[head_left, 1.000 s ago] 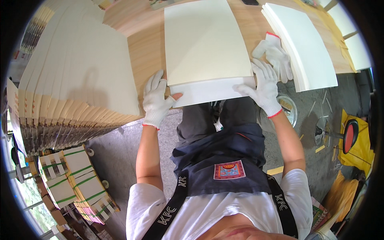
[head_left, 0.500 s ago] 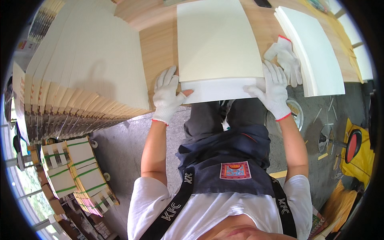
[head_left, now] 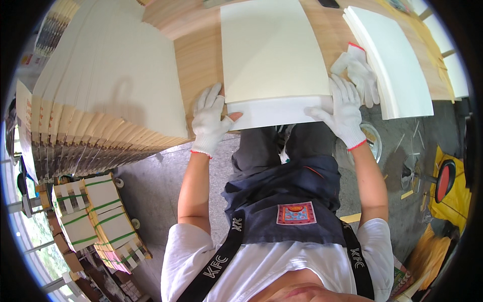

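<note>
In front of me a large cream sheet lies on the wooden table, with a white sheet showing as a strip along its near edge. My left hand, in a white knit glove with red trim, rests at the left edge, fingers stretched out beside the paper. Its bare thumb tip touches the white strip. At the right edge my right hand, gloved alike, lies with straight fingers along the side and thumb on the white strip. Whether paper is pinched beneath the thumbs is hidden.
Left stands a big stack of cream-backed folded sheets. An empty glove lies beside a white paper stack at right. A dark phone-like object is at the far edge. Strapped bundles stand low left; a red-and-black stool stands right.
The view has shifted very slightly. Both hands and the sheets keep nearly the same places.
</note>
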`<state>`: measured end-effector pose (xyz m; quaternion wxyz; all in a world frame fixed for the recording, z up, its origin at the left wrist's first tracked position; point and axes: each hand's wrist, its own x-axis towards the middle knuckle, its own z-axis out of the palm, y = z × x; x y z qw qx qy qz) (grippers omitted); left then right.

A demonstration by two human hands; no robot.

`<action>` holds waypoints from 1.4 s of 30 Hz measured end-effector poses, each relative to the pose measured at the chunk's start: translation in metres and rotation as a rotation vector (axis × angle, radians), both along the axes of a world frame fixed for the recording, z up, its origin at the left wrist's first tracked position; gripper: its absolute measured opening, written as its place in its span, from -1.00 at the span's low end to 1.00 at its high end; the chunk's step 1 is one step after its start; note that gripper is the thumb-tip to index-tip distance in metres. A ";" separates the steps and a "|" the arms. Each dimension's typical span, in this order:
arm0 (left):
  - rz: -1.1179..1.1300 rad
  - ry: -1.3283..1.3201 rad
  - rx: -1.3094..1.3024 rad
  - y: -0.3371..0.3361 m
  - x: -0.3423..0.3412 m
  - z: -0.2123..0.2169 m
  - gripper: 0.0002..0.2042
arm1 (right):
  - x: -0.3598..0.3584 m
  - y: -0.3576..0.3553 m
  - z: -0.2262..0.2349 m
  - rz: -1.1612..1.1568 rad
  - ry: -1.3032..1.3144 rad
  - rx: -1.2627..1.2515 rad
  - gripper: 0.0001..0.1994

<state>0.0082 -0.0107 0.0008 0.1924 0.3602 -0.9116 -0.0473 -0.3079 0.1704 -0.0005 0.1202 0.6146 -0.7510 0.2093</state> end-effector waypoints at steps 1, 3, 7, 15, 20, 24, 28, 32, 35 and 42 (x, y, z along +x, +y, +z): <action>0.000 -0.002 0.016 0.000 0.000 0.001 -0.32 | 0.001 0.000 0.001 -0.016 0.002 0.010 0.00; 0.004 -0.005 0.050 0.002 -0.003 0.004 -0.33 | 0.003 0.002 0.004 -0.045 0.008 0.031 0.00; 0.013 -0.014 0.057 0.002 -0.001 0.003 -0.32 | 0.002 0.002 -0.001 -0.039 0.033 0.032 0.01; 0.005 0.029 0.028 0.004 -0.003 0.004 -0.30 | 0.002 0.003 0.001 -0.007 0.008 -0.002 -0.01; 0.039 0.077 0.087 0.010 -0.006 0.006 -0.32 | -0.001 0.003 0.001 -0.012 -0.009 -0.008 -0.01; -0.075 0.055 0.038 0.012 -0.006 0.011 -0.42 | 0.000 0.003 0.007 -0.012 -0.009 0.011 -0.01; -0.070 0.010 0.006 0.014 -0.007 0.018 -0.48 | 0.001 0.005 0.011 -0.020 -0.023 0.027 -0.05; -0.100 -0.117 -0.020 0.015 -0.015 0.035 -0.48 | -0.010 0.008 0.006 0.026 -0.218 -0.040 -0.17; -0.046 -0.081 -0.017 0.015 -0.014 0.036 -0.46 | -0.013 0.005 0.025 0.146 -0.065 0.074 -0.25; 0.029 0.003 0.077 0.007 0.004 0.001 -0.42 | -0.009 0.003 0.013 -0.085 -0.077 0.233 -0.14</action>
